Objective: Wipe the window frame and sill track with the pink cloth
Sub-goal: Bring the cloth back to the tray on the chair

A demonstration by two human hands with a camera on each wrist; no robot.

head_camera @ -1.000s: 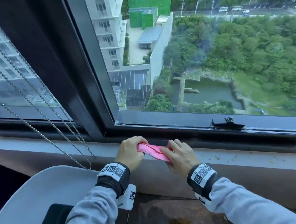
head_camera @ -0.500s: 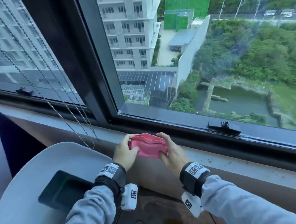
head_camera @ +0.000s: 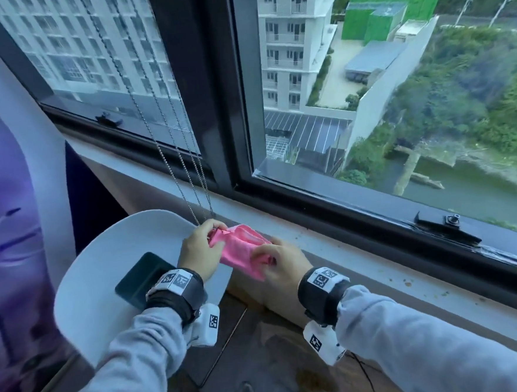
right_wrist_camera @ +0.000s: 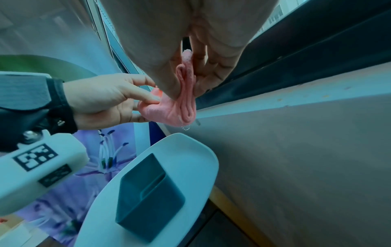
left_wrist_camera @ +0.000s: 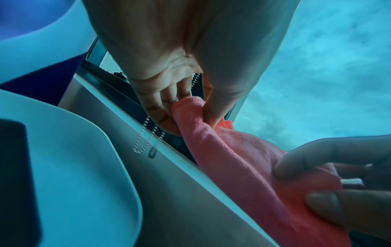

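Both hands hold the pink cloth just in front of the pale sill, below the dark window frame. My left hand pinches its far left corner between thumb and fingers, close to the bead chains. My right hand grips its near right end. In the left wrist view the thumb and fingers of the left hand clamp a fold of the cloth. From the right wrist, the right hand squeezes the bunched cloth. The cloth hangs clear of the sill track.
Bead chains hang beside the dark upright mullion, ending by my left hand. A black latch sits on the lower frame at right. Crumbs dot the sill. A white rounded seat with a dark box stands below left.
The view has swung left toward the mullion. The cloth went from a stretched strip on the sill to a folded bundle lifted off it, held between both hands.
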